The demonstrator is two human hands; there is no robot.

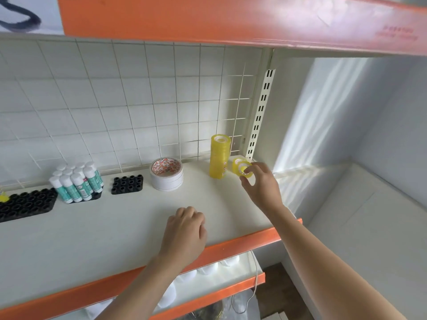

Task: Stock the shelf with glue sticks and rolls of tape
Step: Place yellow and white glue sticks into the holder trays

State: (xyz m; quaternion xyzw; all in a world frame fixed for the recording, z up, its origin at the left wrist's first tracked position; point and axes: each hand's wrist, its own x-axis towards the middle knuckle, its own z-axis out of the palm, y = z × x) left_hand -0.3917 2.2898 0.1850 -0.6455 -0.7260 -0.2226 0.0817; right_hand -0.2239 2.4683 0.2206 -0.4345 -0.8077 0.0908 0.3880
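Left hand (184, 229) and right hand (260, 183): bare; no gloves, rings or watch seen. Forearms bare, no sleeves shown.

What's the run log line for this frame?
right hand: grips small yellow tape roll | left hand: rests on shelf | tape stack: upright

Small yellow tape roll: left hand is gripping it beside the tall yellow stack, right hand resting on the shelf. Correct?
Hands are swapped. In the head view the right hand grips the small yellow tape roll beside the tall yellow stack; the left hand rests on the shelf.
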